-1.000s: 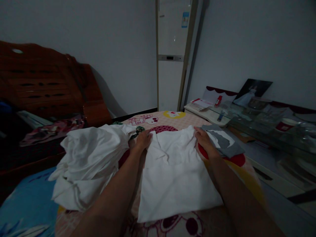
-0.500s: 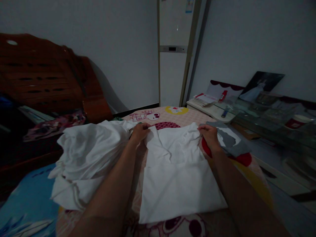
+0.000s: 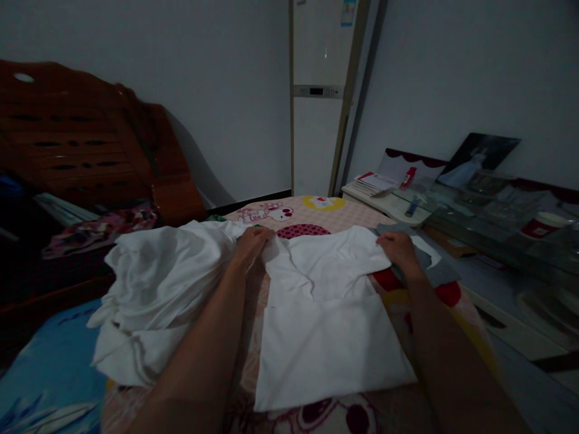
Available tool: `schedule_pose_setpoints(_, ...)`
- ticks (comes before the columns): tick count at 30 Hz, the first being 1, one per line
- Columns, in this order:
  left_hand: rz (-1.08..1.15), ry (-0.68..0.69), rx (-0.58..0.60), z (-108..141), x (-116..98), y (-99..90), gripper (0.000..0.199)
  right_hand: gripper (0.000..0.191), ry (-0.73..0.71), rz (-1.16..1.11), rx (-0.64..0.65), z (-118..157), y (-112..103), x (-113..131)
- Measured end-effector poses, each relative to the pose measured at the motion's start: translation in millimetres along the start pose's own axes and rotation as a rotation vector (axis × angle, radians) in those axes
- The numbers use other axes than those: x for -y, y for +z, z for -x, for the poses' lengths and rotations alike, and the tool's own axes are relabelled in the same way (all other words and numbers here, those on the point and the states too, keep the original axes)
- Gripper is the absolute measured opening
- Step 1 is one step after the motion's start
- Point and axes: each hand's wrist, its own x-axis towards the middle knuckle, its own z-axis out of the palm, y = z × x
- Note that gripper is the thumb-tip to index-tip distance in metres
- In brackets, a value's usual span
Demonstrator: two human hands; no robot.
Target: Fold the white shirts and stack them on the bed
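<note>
A white shirt lies partly folded on a pink patterned cloth in the middle of the view. My left hand pinches its far left corner. At the far right, my right hand grips another edge of the shirt, pulled out sideways like a sleeve. Between the hands the fabric is creased, while the near half lies flat. Left of my left forearm sits a heap of white clothes. A grey garment with a white print lies just beyond my right hand, partly covered by it.
A wooden bench stands at the left, with patterned fabric on its seat. Blue cloth lies near left. To the right is a glass-topped cabinet with a paper cup and a photo. A tall air conditioner stands behind.
My right hand has moved to the right, drawing the shirt's far right part outward and flatter. My left hand has shifted slightly left, still holding its corner.
</note>
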Motion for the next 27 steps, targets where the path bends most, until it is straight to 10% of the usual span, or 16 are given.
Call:
schedule_pose_setpoints(9, -0.603, 0.125, -0.03, 3.2, -6.2, 29.1, 0.025, 0.036, -0.334, 0.433, 0.014, 12.0, 30.4, 1.5)
schedule_pose_setpoints(14, -0.693, 0.033, 0.032, 5.4, -0.5, 33.8, 0.035, 0.049, -0.205, 0.41, -0.036, 14.4, 47.7, -13.9)
schedule_pose_setpoints(27, -0.603, -0.022, 0.06, -3.0, 0.8, 26.2, 0.027, 0.03, -0.033, -0.233, -0.083, -0.9, 36.9, -0.4)
